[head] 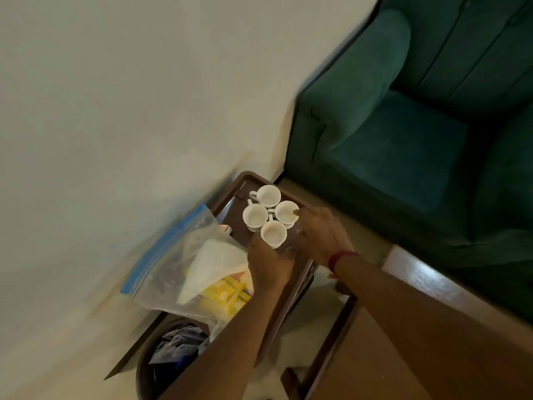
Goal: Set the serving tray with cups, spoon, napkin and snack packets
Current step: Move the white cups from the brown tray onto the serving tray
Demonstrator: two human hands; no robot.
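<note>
A brown serving tray [230, 207] holds several white cups in a tight cluster at its far end. My right hand [321, 235] reaches in from the right, with finger and thumb against the side of the right cup [285, 211]. My left hand [269, 268] lies over the tray with its fingers curled under the front cup [273, 232]; the fingertips are hidden. A clear zip bag [176, 255] with a blue seal lies across the tray's left side. Inside it are a white napkin [215, 264] and yellow snack packets [222, 298]. I see no spoon.
A green armchair [403, 134] stands to the right against the pale wall. A dark round bin [173, 350] with blue wrappers sits below the tray. A wooden table top [375, 356] and its dark frame [331, 342] lie at lower right.
</note>
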